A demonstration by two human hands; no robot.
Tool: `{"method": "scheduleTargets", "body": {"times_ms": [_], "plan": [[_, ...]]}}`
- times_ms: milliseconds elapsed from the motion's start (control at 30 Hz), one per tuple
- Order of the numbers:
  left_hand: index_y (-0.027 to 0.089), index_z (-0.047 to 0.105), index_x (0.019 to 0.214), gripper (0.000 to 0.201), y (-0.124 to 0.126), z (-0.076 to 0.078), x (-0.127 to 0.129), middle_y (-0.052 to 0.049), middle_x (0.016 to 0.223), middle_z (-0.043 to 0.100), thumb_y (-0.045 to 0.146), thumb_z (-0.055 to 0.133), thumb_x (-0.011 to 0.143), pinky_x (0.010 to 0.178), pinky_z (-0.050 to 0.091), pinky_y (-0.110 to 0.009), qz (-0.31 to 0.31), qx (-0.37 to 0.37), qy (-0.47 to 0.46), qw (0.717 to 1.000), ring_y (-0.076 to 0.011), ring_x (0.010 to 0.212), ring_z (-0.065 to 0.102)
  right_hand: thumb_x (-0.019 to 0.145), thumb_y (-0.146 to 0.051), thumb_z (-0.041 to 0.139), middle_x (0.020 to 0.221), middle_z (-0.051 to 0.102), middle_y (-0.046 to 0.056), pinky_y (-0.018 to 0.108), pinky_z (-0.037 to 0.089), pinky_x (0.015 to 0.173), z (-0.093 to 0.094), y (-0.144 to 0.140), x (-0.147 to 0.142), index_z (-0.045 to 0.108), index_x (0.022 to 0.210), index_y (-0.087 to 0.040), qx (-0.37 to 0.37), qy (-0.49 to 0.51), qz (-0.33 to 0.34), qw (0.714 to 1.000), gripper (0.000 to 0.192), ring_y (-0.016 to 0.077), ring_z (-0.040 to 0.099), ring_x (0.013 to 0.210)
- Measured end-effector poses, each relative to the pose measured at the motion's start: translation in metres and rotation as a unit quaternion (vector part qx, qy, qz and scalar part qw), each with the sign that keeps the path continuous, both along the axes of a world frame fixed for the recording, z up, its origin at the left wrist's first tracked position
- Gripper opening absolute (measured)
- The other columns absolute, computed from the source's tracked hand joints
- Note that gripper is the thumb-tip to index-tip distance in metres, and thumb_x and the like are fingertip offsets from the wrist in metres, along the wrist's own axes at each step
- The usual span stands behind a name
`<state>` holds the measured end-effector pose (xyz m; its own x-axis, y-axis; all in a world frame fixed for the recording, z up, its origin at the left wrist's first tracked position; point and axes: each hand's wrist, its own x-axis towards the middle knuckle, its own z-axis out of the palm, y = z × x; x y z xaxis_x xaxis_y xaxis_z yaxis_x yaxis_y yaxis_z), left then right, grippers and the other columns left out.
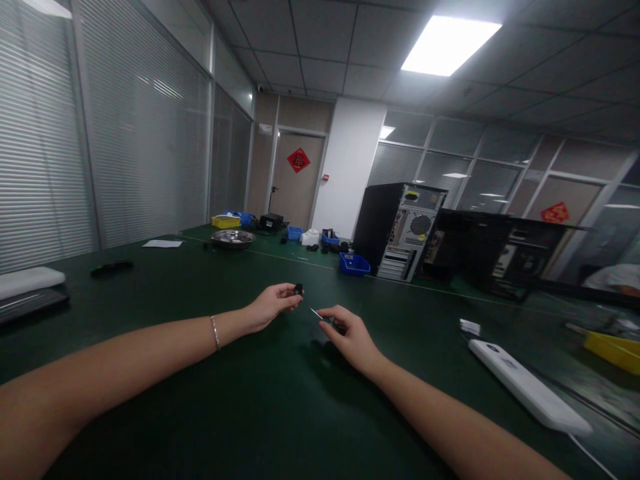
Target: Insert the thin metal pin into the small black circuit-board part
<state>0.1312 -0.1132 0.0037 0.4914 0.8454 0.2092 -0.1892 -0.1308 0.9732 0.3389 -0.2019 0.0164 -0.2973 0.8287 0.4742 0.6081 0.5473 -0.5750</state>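
Here the left hand (pixel 270 305) pinches a small black plastic part (pixel 299 289) between thumb and fingers, held just above the dark green tabletop (pixel 210 400) near its middle. Just beside it, the right hand (pixel 350 337) has its fingers closed on a thin silvery metal tool (pixel 316 313) whose tip points at the part. Probably best to hold the part steady, wrists low, and bring the tip in slowly.

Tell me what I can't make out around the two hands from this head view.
- Small black part pinched by the left hand: too small to identify.
- Thin metal tool in the right hand: only its tip shows; fingers hide the rest.
- White power strip: its cable leaves the bottom edge.
- Person at far right: cut off by the edge.
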Motion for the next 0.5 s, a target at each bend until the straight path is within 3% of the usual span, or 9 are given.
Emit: {"method": "scheduleTargets", "body": {"times_ms": [200,333,500], "plan": [[0.014,0.061,0.113,0.041,-0.0012,-0.0009,-0.0015,-0.006,0.092,0.064,0.03,0.065,0.076,0.073,0.043,-0.028,-0.008,0.038,0.084,0.996,-0.0133,0.075,0.054,0.087,-0.026,0.053,0.092,0.063,0.004,0.028,0.044,0.065,0.0011,-0.0004,-0.0013,0.063,0.108,-0.021,0.006,0.023,-0.003,1.0,0.023,0.0157,0.053,0.073],[0.016,0.065,0.109,0.037,-0.0056,0.0036,-0.0021,-0.009,0.106,0.061,0.029,0.065,0.074,0.082,0.044,-0.031,-0.041,0.059,0.093,0.993,-0.0171,0.089,0.057,0.087,-0.026,0.053,0.096,0.063,0.004,0.028,0.045,0.063,-0.0002,-0.0004,-0.0008,0.06,0.11,-0.021,-0.001,0.032,0.0,0.999,0.025,0.0149,0.053,0.07],[0.015,0.063,0.111,0.038,-0.0068,0.0045,-0.0013,-0.008,0.099,0.065,0.027,0.065,0.075,0.08,0.045,-0.032,-0.065,0.06,0.105,0.991,-0.0165,0.084,0.058,0.087,-0.024,0.054,0.095,0.063,0.004,0.029,0.045,0.066,-0.0004,0.0003,0.0005,0.062,0.109,-0.022,0.01,0.001,0.003,1.0,0.024,0.0159,0.054,0.074]]}}
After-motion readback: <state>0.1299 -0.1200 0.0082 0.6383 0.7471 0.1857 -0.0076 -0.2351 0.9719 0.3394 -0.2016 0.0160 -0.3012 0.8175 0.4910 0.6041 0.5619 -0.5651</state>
